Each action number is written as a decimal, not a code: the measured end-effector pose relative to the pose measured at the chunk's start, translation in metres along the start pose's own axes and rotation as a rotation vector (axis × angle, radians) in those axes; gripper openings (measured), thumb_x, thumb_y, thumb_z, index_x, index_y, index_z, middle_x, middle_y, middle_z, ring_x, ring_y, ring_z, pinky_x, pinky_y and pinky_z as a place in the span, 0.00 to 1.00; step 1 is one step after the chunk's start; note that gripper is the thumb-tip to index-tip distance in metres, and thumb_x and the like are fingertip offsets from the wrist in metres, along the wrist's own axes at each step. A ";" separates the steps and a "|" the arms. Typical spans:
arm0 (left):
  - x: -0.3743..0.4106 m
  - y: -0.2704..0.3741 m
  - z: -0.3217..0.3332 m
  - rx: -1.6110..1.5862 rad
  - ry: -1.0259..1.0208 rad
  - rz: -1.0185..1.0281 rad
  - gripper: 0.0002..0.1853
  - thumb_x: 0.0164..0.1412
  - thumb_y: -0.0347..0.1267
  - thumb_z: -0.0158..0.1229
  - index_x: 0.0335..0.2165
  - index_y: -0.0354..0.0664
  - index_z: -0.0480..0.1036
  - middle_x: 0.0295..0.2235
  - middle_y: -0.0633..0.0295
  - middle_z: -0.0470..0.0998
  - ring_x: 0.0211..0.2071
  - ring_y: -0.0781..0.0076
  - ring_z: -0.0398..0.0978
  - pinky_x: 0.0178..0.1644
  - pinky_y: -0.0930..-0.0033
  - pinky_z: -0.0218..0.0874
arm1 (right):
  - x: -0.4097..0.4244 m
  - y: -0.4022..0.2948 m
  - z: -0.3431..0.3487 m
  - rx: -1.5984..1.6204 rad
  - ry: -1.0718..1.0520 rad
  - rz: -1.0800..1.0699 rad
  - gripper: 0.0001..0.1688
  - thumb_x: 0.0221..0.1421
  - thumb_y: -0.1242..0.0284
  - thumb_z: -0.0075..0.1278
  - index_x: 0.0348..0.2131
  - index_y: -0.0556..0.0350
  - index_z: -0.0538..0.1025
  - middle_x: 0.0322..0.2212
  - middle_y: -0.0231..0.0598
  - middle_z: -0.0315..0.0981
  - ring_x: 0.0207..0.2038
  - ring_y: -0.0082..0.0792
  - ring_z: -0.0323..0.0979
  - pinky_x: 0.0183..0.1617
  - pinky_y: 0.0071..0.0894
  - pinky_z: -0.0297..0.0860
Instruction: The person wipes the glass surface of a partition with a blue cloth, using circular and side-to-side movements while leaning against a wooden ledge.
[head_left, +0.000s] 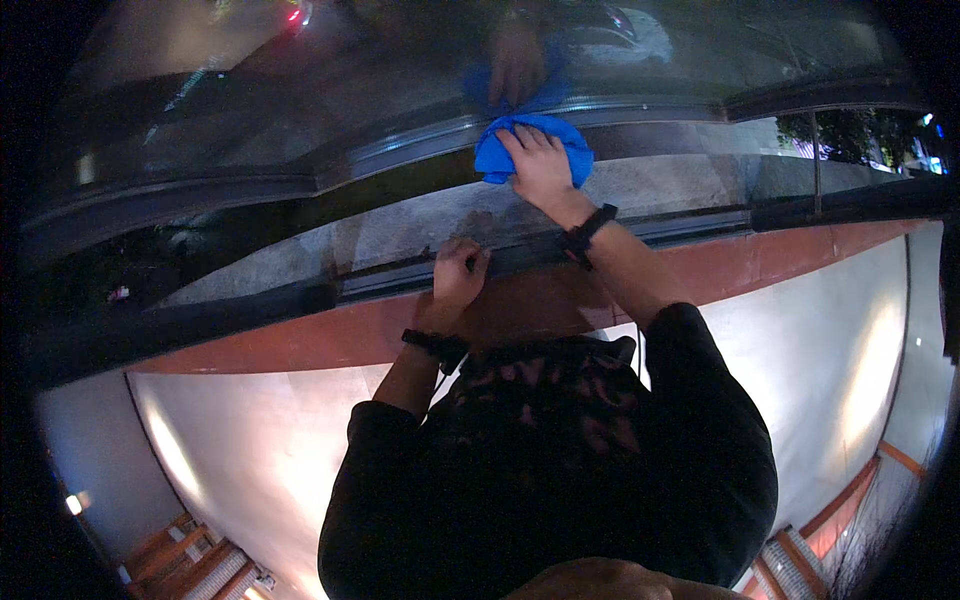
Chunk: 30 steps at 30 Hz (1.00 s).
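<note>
A blue cloth (495, 159) lies bunched against a glass window pane (660, 172), under the spread fingers of my right hand (544, 166). Its palm side is hidden. Lower and to the left, my left hand (457, 274) is loosely curled at the dark lower window frame (540, 255). I see nothing in it, though its inner side is partly hidden. A faint reflection of a hand and the blue cloth shows in the glass above. Both wrists wear dark bands.
Below the frame runs a reddish-brown sill (720, 259), with a pale lit wall (795, 337) under it. A dark horizontal bar (645, 112) crosses the glass above the cloth. Foliage (870, 139) and lights appear at the right. Wooden slatted structures (202, 559) stand at the lower left.
</note>
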<state>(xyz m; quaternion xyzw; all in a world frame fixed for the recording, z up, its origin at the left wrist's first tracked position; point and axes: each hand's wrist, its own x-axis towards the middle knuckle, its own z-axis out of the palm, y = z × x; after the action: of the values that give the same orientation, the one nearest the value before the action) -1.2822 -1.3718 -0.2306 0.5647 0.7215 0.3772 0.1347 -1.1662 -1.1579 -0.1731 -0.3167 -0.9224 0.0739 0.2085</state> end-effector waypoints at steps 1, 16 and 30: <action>0.003 0.002 -0.003 -0.022 -0.054 -0.035 0.07 0.52 0.29 0.62 0.27 0.37 0.73 0.29 0.51 0.75 0.35 0.48 0.72 0.39 0.55 0.64 | 0.001 -0.001 0.016 -0.055 -0.009 0.002 0.42 0.38 0.72 0.62 0.56 0.46 0.67 0.54 0.47 0.66 0.58 0.48 0.62 0.59 0.50 0.58; 0.007 0.022 -0.006 0.061 -0.137 -0.104 0.07 0.53 0.33 0.62 0.29 0.40 0.76 0.31 0.52 0.77 0.33 0.49 0.75 0.37 0.54 0.68 | -0.010 0.033 0.024 0.164 0.053 0.125 0.37 0.32 0.77 0.57 0.49 0.53 0.68 0.38 0.49 0.71 0.44 0.55 0.69 0.52 0.51 0.62; 0.000 0.009 0.002 0.070 0.027 -0.076 0.08 0.55 0.33 0.60 0.28 0.39 0.76 0.29 0.50 0.77 0.33 0.46 0.75 0.36 0.54 0.67 | -0.014 0.099 -0.003 -0.022 -0.226 -0.192 0.37 0.39 0.77 0.57 0.52 0.48 0.68 0.41 0.50 0.72 0.45 0.54 0.70 0.49 0.52 0.66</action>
<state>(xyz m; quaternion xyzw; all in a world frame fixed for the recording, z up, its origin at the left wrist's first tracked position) -1.2745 -1.3702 -0.2252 0.5360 0.7571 0.3540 0.1193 -1.1000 -1.0881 -0.2017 -0.2189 -0.9668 0.0787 0.1060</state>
